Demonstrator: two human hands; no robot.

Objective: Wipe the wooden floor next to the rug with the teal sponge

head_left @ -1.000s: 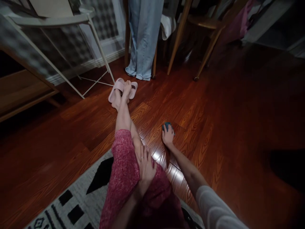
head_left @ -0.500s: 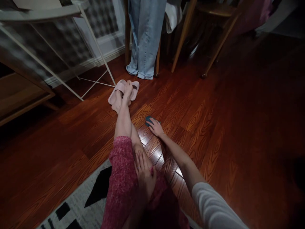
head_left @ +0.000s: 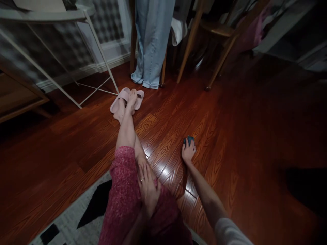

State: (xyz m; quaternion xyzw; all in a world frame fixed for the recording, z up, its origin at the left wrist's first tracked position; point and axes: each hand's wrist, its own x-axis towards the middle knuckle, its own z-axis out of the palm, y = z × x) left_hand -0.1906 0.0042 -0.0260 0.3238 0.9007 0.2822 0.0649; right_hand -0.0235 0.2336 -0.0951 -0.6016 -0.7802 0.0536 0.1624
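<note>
My right hand (head_left: 188, 151) presses a dark teal cloth (head_left: 189, 140) against the glossy wooden floor (head_left: 163, 143). Its fingers lie over the cloth, which pokes out past the fingertips. My left hand (head_left: 148, 190) rests on my bare leg, just at the hem of my dark pink trousers (head_left: 125, 177). Its fingers are stretched out, a ring shows on one of them, and nothing is in it. My bare feet are crossed at the ankles over a pair of pink slippers (head_left: 139, 102).
Light blue jeans (head_left: 153, 44) hang down near the floor ahead, beside a wooden chair (head_left: 212, 29). A white metal-legged stand (head_left: 99, 47) and a wooden cabinet (head_left: 22, 98) are at the left. A grey and black rug (head_left: 84, 200) lies under my legs.
My right hand has slid the cloth across the floor, rightward and a little nearer to me. The left hand stays on my leg. The whole view has shifted slightly.
</note>
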